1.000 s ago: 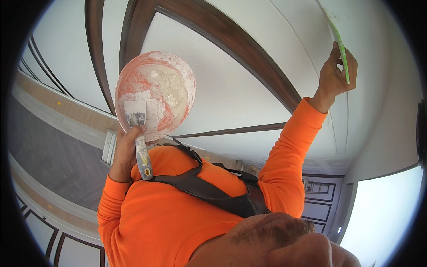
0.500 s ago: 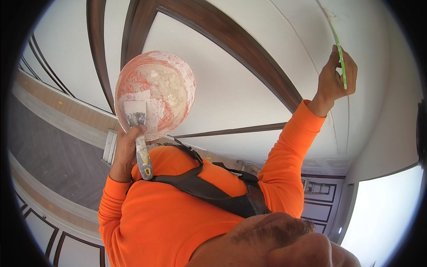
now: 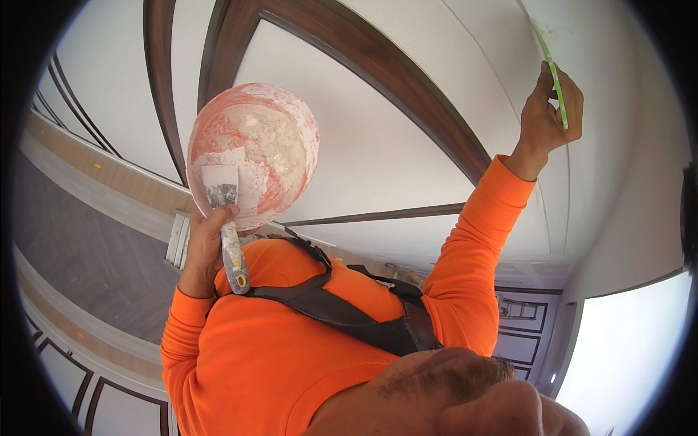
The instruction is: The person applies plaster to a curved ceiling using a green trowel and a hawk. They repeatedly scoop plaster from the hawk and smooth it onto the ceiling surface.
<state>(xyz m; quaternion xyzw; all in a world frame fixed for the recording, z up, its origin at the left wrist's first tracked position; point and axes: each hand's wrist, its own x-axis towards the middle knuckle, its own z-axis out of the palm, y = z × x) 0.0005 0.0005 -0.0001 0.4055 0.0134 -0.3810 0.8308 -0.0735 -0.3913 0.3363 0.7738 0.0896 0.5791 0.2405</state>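
Left hand: at left of centre, your left hand is closed, thumb over the handle of a stained putty knife, while its other fingers go partly out of sight at the tub's lower edge.
Mixing tub: the round reddish tub sits upper left of centre, open side facing you, the knife's blade lying over its lower part.
Joint compound: off-white compound coats much of the tub's inside, so the supply looks far from used up.
Right hand: at the upper right, your right hand pinches a green spreader, seen nearly edge-on.
White surface: beside the spreader's upper end, the white surface carries a faint, rough smear, probably compound already applied.
Progress: the smear looks unsmoothed; a thin seam line shows nearby, but how much remains cannot be told.
Surroundings: dark wood trim arcs across the upper middle.
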